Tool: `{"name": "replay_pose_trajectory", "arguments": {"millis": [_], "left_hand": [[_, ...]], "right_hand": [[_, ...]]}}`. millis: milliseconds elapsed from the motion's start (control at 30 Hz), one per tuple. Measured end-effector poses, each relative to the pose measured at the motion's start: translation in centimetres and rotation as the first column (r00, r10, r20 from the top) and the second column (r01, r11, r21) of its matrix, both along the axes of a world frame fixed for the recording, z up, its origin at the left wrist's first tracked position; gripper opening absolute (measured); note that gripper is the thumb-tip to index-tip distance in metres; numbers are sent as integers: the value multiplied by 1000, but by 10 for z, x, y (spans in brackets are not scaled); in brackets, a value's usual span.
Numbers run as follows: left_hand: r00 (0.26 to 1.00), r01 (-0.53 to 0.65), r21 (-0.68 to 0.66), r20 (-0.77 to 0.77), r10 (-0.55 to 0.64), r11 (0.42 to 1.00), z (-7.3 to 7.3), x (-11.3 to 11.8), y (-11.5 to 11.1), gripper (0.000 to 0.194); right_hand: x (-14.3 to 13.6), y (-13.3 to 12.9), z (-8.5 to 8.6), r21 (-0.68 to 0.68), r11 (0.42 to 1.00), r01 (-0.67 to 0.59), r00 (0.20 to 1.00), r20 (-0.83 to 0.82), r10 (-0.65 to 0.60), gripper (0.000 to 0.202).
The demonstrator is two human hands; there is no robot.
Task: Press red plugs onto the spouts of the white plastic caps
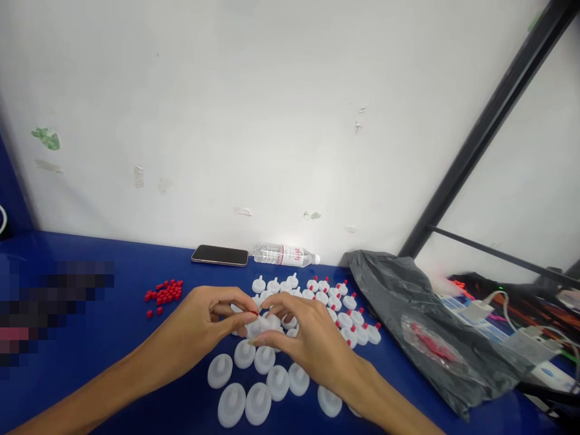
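My left hand (212, 320) pinches a small red cap (256, 313) between thumb and fingertips, over the middle of the blue table. Facing it, my right hand (299, 329) is curled round a white translucent nozzle piece (263, 325), which lies close to the red cap. Several uncapped white pieces (231, 405) stand below and behind my hands. To the right of them, white pieces with red tips (348, 335) are grouped together. A pile of loose red caps (167, 292) lies left of my left hand.
At the wall lie a phone (220, 255) and a clear bottle (285, 255) on its side. A dark plastic bag (389, 302) covers the right part of the blue table (113, 344), with a clear packet of red items (432, 344) on it. White adapters and cables sit further right.
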State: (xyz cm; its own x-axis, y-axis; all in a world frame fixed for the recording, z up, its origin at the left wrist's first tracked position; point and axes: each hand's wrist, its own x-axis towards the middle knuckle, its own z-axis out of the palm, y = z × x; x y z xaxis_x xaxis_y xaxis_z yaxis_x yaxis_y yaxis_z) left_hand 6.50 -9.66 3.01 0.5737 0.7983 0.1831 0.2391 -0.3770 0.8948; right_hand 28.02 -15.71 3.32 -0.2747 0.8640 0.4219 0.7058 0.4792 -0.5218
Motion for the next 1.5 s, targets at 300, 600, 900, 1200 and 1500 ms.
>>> {"name": "replay_pose_trajectory", "arguments": {"millis": [300, 600, 900, 1200, 1500], "left_hand": [[983, -49, 301, -153, 99, 952, 1, 3, -10, 30], [962, 119, 544, -271, 40, 830, -13, -1, -15, 33], [908, 207, 611, -410, 82, 764, -13, -1, -16, 28], [831, 305, 621, -544, 116, 722, -10, 0, -15, 35], [689, -91, 534, -576, 440, 841, 42, -74, 36, 20]], "right_hand": [[2, -1, -10, 180, 983, -29, 997, -66, 42, 36], [-2, -2, -23, 455, 881, -128, 992, 40, 123, 49], [-8, -10, -26, 412, 901, -133, 990, 18, 138, 66], [-7, -10, -27, 337, 934, -119, 989, -41, 141, 58], [56, -45, 4, 371, 881, 294, 943, 40, -331, 16]]}}
